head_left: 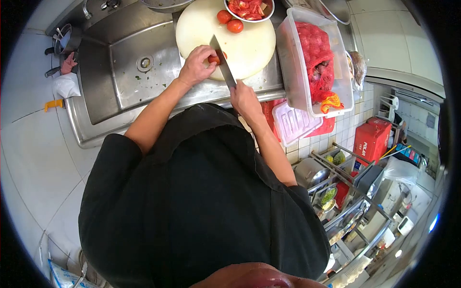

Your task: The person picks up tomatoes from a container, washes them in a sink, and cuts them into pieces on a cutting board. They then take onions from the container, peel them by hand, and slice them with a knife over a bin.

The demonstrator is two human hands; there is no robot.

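My left hand (198, 66) grips a red tomato (214, 59) on the round white cutting board (257, 50), its fingers curled over the top. In my right hand (245, 98) is the handle of a kitchen knife (224, 65). The broad blade points away from me and lies across the tomato, close to my left fingertips; how deep it has cut is hidden. Two whole tomatoes (235, 26) rest farther back on the board. At the board's far edge, a metal bowl (272, 13) holds cut tomato pieces (245, 7).
Left of the board is a steel sink (127, 81) with scraps near its drain. A clear plastic bin (294, 72) holding red mesh bags (314, 48) stands to the right, with a translucent lid (294, 122) below it. Metal shelving (355, 180) is at lower right.
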